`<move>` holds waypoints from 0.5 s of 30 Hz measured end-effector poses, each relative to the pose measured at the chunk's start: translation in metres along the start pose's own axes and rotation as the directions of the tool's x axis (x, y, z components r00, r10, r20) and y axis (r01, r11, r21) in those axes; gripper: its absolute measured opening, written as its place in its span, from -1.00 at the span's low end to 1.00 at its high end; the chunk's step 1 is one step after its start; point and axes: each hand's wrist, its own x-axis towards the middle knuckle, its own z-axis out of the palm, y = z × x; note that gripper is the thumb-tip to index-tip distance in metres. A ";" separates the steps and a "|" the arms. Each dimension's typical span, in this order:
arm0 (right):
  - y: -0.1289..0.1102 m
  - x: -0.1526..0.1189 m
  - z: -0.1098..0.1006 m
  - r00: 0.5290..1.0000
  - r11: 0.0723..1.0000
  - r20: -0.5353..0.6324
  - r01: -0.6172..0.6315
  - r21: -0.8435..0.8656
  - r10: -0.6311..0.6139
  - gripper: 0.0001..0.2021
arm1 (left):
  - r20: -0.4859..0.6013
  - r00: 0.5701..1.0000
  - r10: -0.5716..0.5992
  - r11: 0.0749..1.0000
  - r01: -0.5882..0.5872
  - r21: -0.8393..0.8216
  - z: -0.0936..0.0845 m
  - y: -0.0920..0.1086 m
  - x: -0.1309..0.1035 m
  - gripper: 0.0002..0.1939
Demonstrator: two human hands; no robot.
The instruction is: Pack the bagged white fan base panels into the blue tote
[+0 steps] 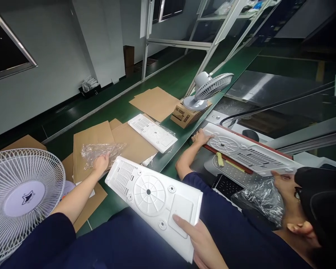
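My right hand (203, 239) grips the near end of a long white plastic panel (168, 203), its thumb lying on the face. The panel has a round spoked recess, slots at its far end and several small round bosses. My left hand (101, 163) is closed on a crumpled clear plastic bag (91, 151) above brown cardboard sheets (93, 133). Beyond, a similar white panel (152, 132) lies on the cardboard, with clear film at its edge.
At right, a co-worker's hands (201, 137) hold another white panel (226, 144) over a machine table. A white fan (28, 198) stands close on my left. A smaller fan (212, 89) sits on a cardboard box (182, 115) on the green belt. Metal frame posts (147, 48) rise behind.
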 end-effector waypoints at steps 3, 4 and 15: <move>-0.002 0.000 -0.001 1.000 1.000 0.021 -0.016 -0.009 0.016 0.14 | -0.018 0.998 0.063 0.998 -0.063 -0.020 -0.002 -0.004 -0.011 -0.29; -0.003 0.000 -0.002 0.999 1.000 0.022 -0.026 -0.006 0.026 0.18 | -0.013 0.996 0.083 0.996 -0.084 -0.032 -0.002 -0.006 -0.015 -0.33; -0.010 -0.011 -0.017 0.997 0.993 -0.081 0.001 -0.118 -0.011 0.34 | 0.184 0.861 0.474 0.878 -0.447 -0.169 0.003 -0.057 -0.072 -0.32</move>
